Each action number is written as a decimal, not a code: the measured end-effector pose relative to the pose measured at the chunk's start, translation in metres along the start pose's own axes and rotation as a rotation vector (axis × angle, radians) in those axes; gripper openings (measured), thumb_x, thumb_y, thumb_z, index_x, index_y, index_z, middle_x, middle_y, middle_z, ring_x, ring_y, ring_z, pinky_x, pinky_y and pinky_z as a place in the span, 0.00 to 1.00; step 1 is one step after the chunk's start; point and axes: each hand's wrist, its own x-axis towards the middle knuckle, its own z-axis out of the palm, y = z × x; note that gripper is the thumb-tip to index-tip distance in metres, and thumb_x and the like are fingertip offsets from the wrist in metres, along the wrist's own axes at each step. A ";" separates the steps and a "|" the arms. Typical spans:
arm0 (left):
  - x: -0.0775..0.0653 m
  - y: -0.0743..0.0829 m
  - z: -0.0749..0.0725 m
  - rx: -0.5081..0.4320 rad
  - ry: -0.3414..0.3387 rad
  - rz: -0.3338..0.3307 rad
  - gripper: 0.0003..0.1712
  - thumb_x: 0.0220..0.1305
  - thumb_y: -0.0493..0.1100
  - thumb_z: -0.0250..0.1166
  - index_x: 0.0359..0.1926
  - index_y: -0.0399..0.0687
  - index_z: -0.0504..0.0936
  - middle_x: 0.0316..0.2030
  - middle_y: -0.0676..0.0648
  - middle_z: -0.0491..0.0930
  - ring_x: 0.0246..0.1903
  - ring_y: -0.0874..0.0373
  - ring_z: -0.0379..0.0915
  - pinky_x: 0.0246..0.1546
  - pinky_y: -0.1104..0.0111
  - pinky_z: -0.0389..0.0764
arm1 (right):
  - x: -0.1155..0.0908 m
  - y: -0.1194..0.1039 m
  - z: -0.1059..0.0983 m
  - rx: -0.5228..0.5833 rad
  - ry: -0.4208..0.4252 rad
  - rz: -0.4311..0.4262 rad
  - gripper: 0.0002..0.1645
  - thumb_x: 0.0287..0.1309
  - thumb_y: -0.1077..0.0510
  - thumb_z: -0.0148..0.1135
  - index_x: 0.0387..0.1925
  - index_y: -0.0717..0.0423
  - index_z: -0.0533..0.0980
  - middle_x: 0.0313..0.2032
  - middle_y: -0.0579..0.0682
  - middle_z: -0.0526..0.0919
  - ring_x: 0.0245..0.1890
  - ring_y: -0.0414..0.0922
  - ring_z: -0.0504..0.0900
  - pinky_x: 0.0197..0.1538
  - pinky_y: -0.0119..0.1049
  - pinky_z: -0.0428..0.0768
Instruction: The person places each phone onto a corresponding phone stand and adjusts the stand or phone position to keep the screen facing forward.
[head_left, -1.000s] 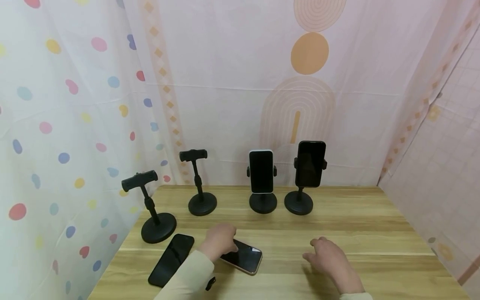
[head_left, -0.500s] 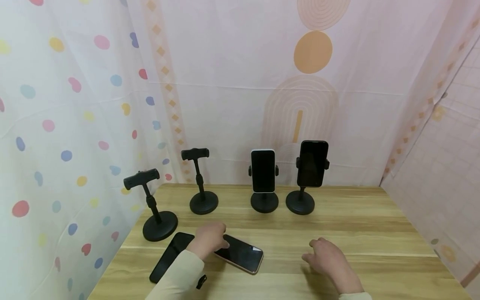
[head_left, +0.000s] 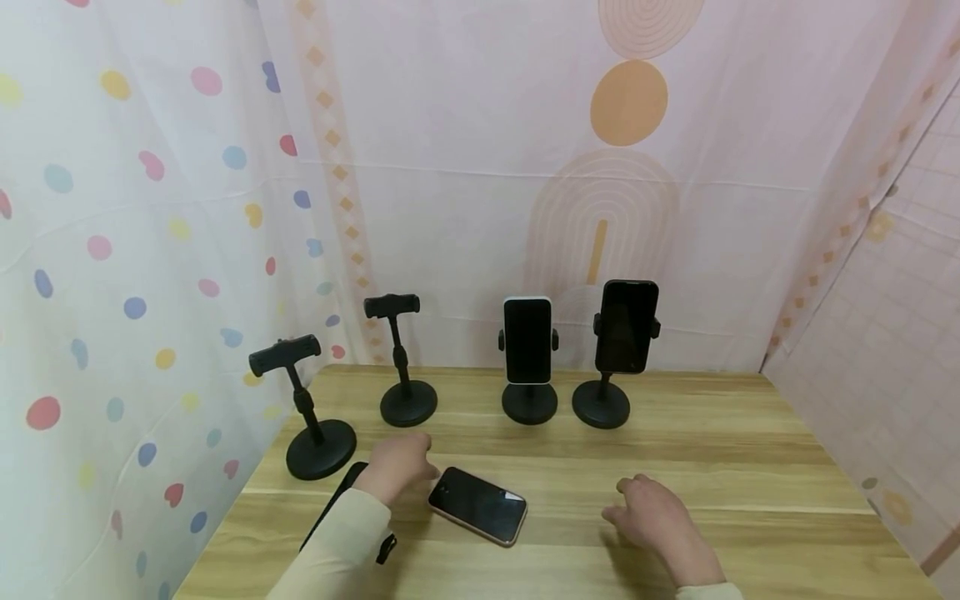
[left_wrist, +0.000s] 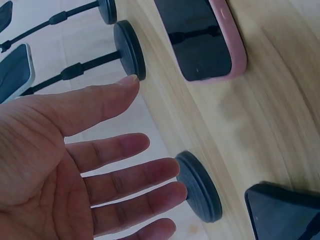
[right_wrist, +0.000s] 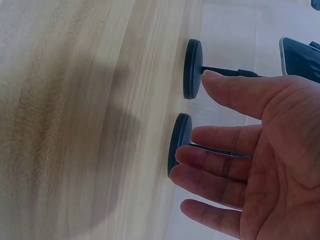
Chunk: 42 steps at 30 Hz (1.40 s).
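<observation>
My left hand [head_left: 395, 468] hovers over the table between two phones lying flat, its fingers extended and nothing in them. To its right lies a phone with a pink case edge [head_left: 478, 506], screen up; the left wrist view shows the pink case [left_wrist: 235, 45] clearly. The black phone [head_left: 333, 500] on the left is partly hidden behind my left hand and sleeve; its corner [left_wrist: 280, 210] shows in the left wrist view. Over the right part of the table my right hand [head_left: 651, 518] is held with relaxed fingers, holding nothing, as its palm [right_wrist: 280, 160] shows.
Two black phone stands without phones, one at the left [head_left: 321, 450] and one behind it [head_left: 408, 403], stand on the wooden table [head_left: 720, 442]. Farther right, two stands hold upright phones, one white-edged [head_left: 527, 342] and one black [head_left: 627, 327]. A patterned curtain [head_left: 450, 167] hangs behind.
My left hand has moved left, away from the pink-cased phone and toward the black phone, uncovering the pink-cased one. The right hand has stayed nearly still.
</observation>
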 end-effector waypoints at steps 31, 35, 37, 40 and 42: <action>0.025 -0.036 -0.024 0.007 0.007 -0.103 0.17 0.57 0.48 0.73 0.39 0.39 0.83 0.33 0.40 0.82 0.31 0.46 0.78 0.32 0.48 0.78 | -0.001 -0.002 0.003 -0.016 -0.003 -0.011 0.27 0.53 0.51 0.73 0.47 0.69 0.79 0.43 0.63 0.81 0.44 0.60 0.81 0.50 0.56 0.77; 0.028 -0.039 -0.029 -0.001 0.007 -0.111 0.17 0.58 0.48 0.72 0.40 0.39 0.83 0.33 0.41 0.82 0.31 0.47 0.77 0.33 0.49 0.78 | -0.001 -0.002 0.004 -0.021 0.002 -0.020 0.26 0.53 0.51 0.73 0.46 0.69 0.80 0.40 0.61 0.81 0.43 0.58 0.81 0.48 0.55 0.78; 0.029 -0.040 -0.031 -0.007 0.014 -0.112 0.17 0.58 0.47 0.72 0.40 0.38 0.84 0.33 0.41 0.82 0.31 0.47 0.78 0.33 0.50 0.79 | -0.001 -0.001 0.005 -0.026 0.005 -0.024 0.26 0.53 0.51 0.73 0.45 0.68 0.80 0.39 0.60 0.81 0.42 0.58 0.81 0.48 0.54 0.78; 0.032 -0.042 -0.033 -0.014 0.029 -0.109 0.19 0.57 0.48 0.73 0.42 0.37 0.84 0.35 0.39 0.83 0.32 0.45 0.79 0.32 0.49 0.79 | -0.001 -0.001 0.005 -0.030 0.001 -0.025 0.26 0.53 0.51 0.73 0.45 0.68 0.80 0.40 0.61 0.81 0.42 0.57 0.81 0.48 0.54 0.78; 0.034 -0.043 -0.033 -0.014 0.037 -0.107 0.20 0.57 0.48 0.73 0.42 0.36 0.84 0.36 0.38 0.83 0.32 0.45 0.79 0.32 0.49 0.79 | -0.001 -0.001 0.005 -0.030 -0.007 -0.023 0.27 0.53 0.51 0.73 0.46 0.69 0.80 0.40 0.61 0.81 0.42 0.58 0.81 0.48 0.54 0.78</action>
